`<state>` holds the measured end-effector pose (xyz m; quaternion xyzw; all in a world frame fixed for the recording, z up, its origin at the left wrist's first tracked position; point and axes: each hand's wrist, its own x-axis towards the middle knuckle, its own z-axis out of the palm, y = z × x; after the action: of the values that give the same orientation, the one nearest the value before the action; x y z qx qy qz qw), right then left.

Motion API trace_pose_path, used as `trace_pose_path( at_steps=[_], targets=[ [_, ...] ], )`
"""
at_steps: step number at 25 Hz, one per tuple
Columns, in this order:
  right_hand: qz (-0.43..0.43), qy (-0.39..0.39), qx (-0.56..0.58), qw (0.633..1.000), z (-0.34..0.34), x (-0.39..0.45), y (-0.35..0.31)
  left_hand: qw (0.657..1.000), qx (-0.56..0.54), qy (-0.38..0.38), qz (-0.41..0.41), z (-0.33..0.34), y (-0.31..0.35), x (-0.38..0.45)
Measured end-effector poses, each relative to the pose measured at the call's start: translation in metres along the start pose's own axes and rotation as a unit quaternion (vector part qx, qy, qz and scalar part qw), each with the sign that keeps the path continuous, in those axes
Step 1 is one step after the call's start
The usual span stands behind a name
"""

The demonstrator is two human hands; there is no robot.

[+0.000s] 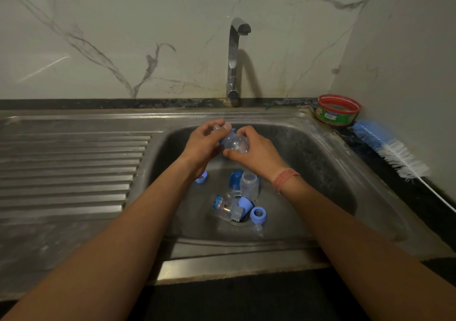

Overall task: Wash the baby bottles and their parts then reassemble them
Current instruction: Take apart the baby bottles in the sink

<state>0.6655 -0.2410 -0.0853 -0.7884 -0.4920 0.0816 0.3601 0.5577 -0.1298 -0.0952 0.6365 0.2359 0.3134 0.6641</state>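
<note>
1. Marble-look wall panels back a steel sink unit [320,133]; its ribbed drainboard [74,167] fills the 9 o'clock side, and the basin sits from the centre toward 3 o'clock.
2. One tap [234,61] rises at 12 o'clock, its spout above the basin's far edge.
3. Two hands meet over the far half of the basin, just below the tap.
4. Left hand [204,145]: fingers curled, the tips pinching the clear teat end of a bottle [235,143].
5. Right hand [256,155]: fingers and thumb wrapped round the clear body of the same bottle, which lies tilted between both hands; a blue ring shows near its neck. A band of threads [286,177] circles the right wrist.
6. Loose parts on the basin floor, counted left to right:
   - one blue ring [201,178] at 8 o'clock of the drain, partly hidden by the left wrist;
   - one printed clear bottle [225,207] lying on its side;
   - one dark blue cap [236,178];
   - one plain clear bottle [249,185] standing upright;
   - one pale blue cap [245,203] over the drain;
   - one blue ring [258,214] with a round hole;
   - one clear teat [257,229] at 6 o'clock.
7. Open basin floor lies toward 3 o'clock of the parts.
8. One red-rimmed tub [338,111] stands on the rim at 2 o'clock; one blue-and-white bottle brush [389,150] lies along the right edge.
</note>
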Motion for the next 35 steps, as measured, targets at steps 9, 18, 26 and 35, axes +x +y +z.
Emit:
trace_pose_path(
  at_steps=[9,18,26,35],
  targets=[
    [-0.071,0.059,-0.17,0.981,-0.001,-0.002,0.001,0.99,-0.018,0.127,-0.062,-0.001,0.001,0.001],
    [0.041,-0.026,-0.016,0.999,-0.001,-0.001,0.009,0.987,-0.009,0.119,-0.111,0.001,-0.001,0.001],
    [0.054,-0.09,0.154,0.982,0.0,-0.002,-0.001,0.988,-0.1,-0.068,-0.096,0.011,0.002,-0.003],
    [-0.087,0.001,-0.153,0.984,0.011,-0.004,-0.018,0.954,-0.238,0.158,-0.094,0.017,0.007,-0.004]
  ],
)
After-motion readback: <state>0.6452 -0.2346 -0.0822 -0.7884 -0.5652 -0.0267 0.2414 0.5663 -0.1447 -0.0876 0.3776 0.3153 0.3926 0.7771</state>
